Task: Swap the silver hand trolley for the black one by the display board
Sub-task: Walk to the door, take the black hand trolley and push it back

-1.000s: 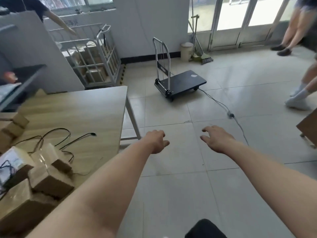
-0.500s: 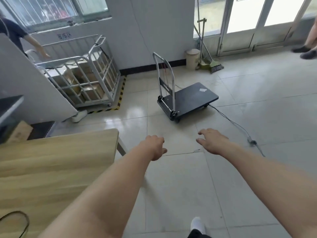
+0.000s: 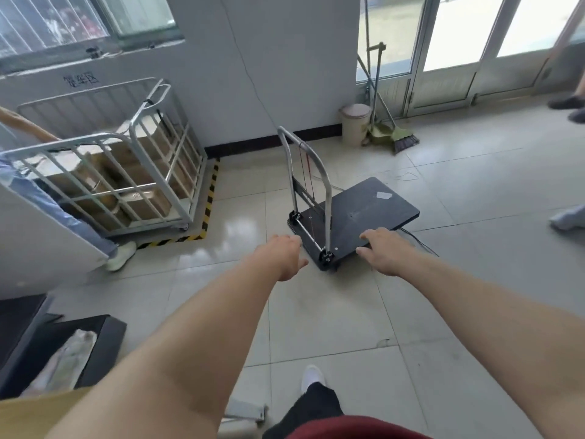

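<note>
A black platform trolley (image 3: pixel 364 213) with an upright silver handle (image 3: pixel 305 172) stands on the tiled floor ahead of me, near the white wall. Both my arms are stretched out toward it. My left hand (image 3: pixel 281 256) hovers just left of the trolley's near corner, fingers loosely curled, holding nothing. Over the near edge of the black deck my right hand (image 3: pixel 383 250) is spread with its fingers apart, also empty. Neither hand touches the handle. A silver cage trolley (image 3: pixel 133 172) holding cardboard boxes is parked at the left inside a yellow-black floor marking.
A person's leg and white shoe (image 3: pixel 122 255) stand by a white panel (image 3: pixel 38 236) at left. A bin (image 3: pixel 354 123) and broom (image 3: pixel 402 139) lean by the glass doors. A cable (image 3: pixel 421 243) runs across the floor right of the trolley. Other people's feet (image 3: pixel 566 217) show at far right.
I have walked forward past the wooden table; the black trolley is much closer and both hands have come up to its near end.
</note>
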`<act>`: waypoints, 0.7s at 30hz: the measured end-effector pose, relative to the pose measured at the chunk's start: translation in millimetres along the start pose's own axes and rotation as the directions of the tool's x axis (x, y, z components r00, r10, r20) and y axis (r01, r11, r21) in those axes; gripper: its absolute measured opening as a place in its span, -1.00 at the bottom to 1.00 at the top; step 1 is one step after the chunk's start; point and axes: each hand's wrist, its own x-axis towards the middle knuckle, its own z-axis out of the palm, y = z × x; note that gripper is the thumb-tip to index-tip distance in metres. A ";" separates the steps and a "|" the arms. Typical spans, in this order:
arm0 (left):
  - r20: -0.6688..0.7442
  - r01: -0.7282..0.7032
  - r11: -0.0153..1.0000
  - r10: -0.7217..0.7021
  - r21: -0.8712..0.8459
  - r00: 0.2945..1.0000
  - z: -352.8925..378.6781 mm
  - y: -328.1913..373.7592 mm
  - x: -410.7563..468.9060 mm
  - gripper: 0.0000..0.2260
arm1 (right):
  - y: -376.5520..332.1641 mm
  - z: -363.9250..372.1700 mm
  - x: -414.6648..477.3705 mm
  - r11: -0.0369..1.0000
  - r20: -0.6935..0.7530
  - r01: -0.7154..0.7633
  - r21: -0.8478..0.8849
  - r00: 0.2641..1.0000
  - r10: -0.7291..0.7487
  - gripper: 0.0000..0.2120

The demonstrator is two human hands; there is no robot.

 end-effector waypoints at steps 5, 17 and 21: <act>0.016 -0.035 0.999 0.035 -0.003 0.999 -63.9 -43.5 103.4 -0.56 | -29.0 -33.4 104.2 0.998 -0.004 -0.050 0.044 0.999 0.050 -0.53; 0.028 -0.163 0.971 0.161 0.174 0.987 -156.6 -86.8 312.4 -0.53 | -45.6 -61.9 305.0 0.995 0.024 -0.096 0.008 0.995 0.095 -0.56; 0.068 -0.200 0.960 0.190 0.198 0.979 -184.1 -94.5 378.0 -0.54 | -54.9 -69.0 373.3 0.993 0.068 -0.105 0.051 0.993 0.102 -0.55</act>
